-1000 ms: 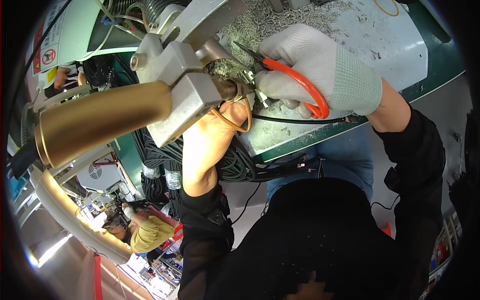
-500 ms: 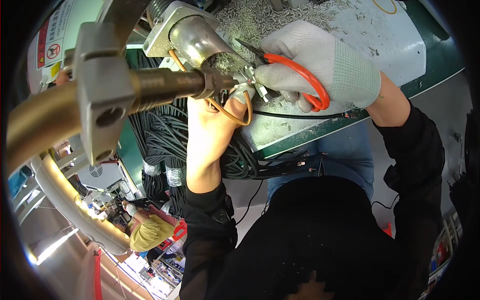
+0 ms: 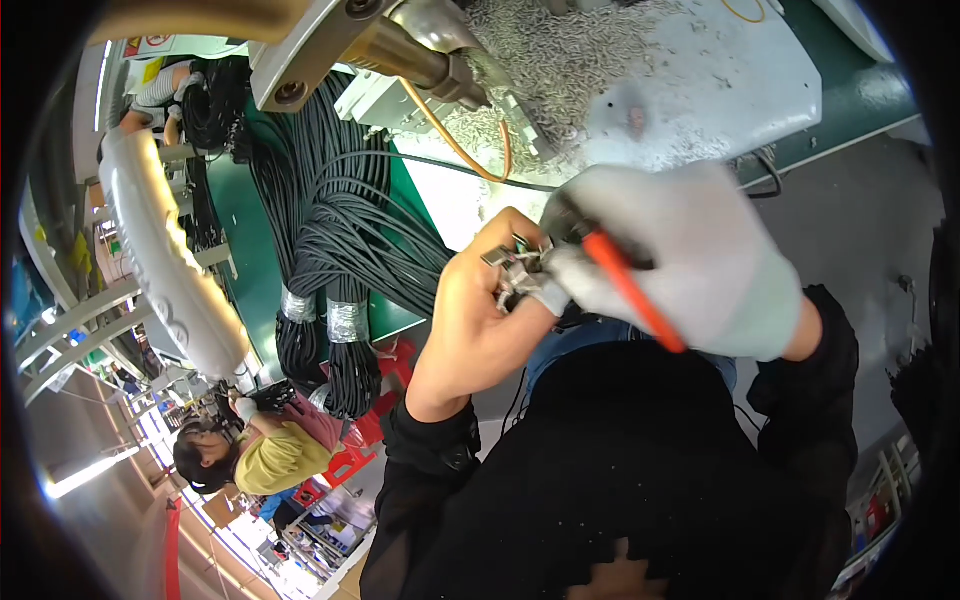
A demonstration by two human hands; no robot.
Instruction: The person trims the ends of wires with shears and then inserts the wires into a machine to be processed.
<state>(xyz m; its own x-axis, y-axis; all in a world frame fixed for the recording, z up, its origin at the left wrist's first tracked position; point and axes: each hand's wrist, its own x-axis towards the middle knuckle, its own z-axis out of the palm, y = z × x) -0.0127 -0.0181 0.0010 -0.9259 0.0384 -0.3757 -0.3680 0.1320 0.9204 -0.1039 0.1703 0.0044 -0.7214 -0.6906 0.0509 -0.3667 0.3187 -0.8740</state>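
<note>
Close to my body, my left hand (image 3: 480, 325) is closed, with a white cover on its thumb. Several small shiny metal connector pieces (image 3: 518, 268) are pinched between its fingers. My right hand (image 3: 700, 265), in a whitish work glove and blurred by motion, meets the left hand's fingertips. It is wrapped round red-handled scissors (image 3: 630, 290); their dark blades are mostly hidden by the glove. Whether the right fingertips also grip the connector pieces cannot be made out.
Ahead stands a machine with a brass-coloured nozzle (image 3: 410, 60) and a bent orange-brown tube (image 3: 455, 145). Small metal bits litter a white board (image 3: 740, 90). Black cable bundles (image 3: 330, 220) hang over the green table (image 3: 235, 225) at left. A person in yellow (image 3: 285, 455) sits beyond.
Both hands have drawn back from the machine's nozzle towards my body, metal pieces in the left, scissors still in the right. The view has shifted, so the machine sits higher.
</note>
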